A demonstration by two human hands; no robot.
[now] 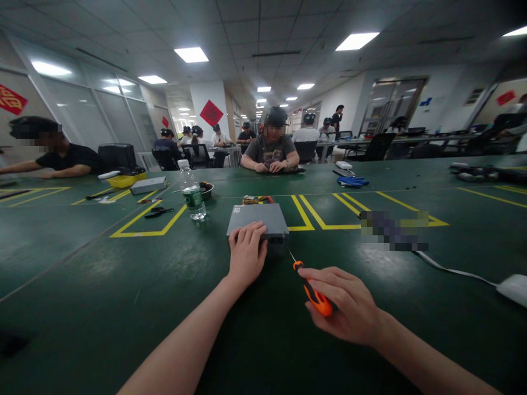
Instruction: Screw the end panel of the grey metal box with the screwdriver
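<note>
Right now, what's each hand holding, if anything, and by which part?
Right hand: screwdriver, by its orange-and-black handle. Left hand: laid over the near edge of the gray box; can't tell if it's gripping.

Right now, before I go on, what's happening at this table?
The person's left hand rests on a grey rectangular metal box. Their right hand holds an orange-and-black screwdriver, its shaft angled toward the box's near right corner; whether the tip touches is too small to tell. A clear plastic bottle stands upright to the left.
</note>
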